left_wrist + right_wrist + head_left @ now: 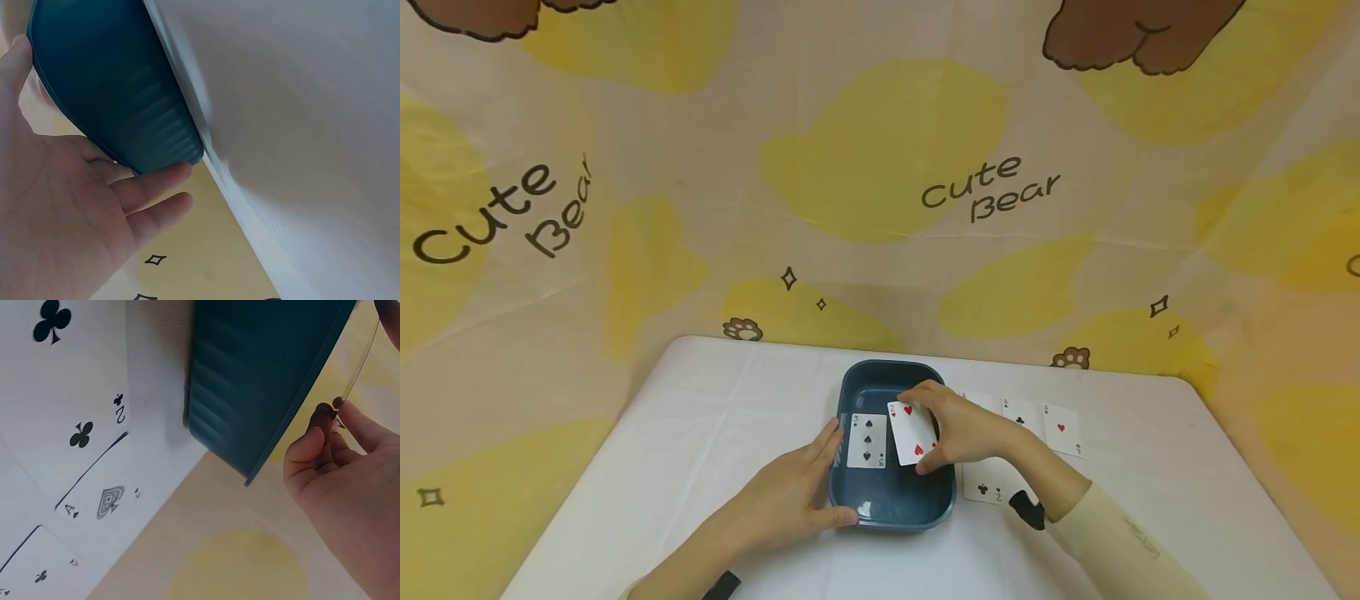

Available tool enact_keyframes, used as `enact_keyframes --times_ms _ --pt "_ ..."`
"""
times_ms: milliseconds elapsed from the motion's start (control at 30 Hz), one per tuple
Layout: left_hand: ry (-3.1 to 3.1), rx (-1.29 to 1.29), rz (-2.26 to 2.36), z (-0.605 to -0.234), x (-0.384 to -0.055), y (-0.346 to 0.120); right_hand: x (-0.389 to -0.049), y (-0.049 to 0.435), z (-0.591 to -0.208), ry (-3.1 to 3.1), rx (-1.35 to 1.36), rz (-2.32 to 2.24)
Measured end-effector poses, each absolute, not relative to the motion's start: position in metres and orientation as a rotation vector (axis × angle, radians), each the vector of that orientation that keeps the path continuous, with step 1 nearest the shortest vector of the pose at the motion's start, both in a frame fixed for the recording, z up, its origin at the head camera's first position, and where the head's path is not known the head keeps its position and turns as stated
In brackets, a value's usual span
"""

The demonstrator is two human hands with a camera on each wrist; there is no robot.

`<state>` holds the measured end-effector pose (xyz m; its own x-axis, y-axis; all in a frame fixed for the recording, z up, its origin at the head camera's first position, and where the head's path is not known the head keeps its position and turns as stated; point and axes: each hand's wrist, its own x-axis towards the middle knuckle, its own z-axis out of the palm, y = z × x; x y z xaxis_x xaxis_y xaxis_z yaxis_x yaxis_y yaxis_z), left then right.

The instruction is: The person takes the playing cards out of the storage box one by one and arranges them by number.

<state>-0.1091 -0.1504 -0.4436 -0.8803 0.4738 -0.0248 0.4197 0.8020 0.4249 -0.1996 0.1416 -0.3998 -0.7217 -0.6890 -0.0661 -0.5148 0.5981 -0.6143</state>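
A dark blue rectangular tray (pixel 898 504) stands on the white-covered table. Inside it, on the left, lies a three of spades playing card (pixel 859 454), face up. My right hand (pixel 973 429) pinches a two of hearts playing card (pixel 910 433) by its edges, thumb near the lower end and fingers at the upper end. That card is tilted above the right half of the tray. My left hand (pixel 782 500) rests against the tray's left side, its fingers extended along the outer wall and the thumb at the near rim. The left wrist view shows the fingers touching the tray wall (pixel 125 94).
Right of the tray lie a two of clubs (pixel 981 479), an ace of spades (pixel 111 501), an ace of clubs (pixel 1019 412) and an ace of hearts (pixel 1062 429), partly covered by my right arm. A patterned cloth (pixel 880 167) hangs behind the table.
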Motion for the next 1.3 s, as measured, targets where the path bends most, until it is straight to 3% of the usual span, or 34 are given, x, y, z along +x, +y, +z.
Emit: enact_keyframes --times_ms 1300 --pt "2.86 0.675 0.635 -0.446 -0.109 -0.153 -0.174 0.234 -0.42 2.63 -0.826 -0.955"
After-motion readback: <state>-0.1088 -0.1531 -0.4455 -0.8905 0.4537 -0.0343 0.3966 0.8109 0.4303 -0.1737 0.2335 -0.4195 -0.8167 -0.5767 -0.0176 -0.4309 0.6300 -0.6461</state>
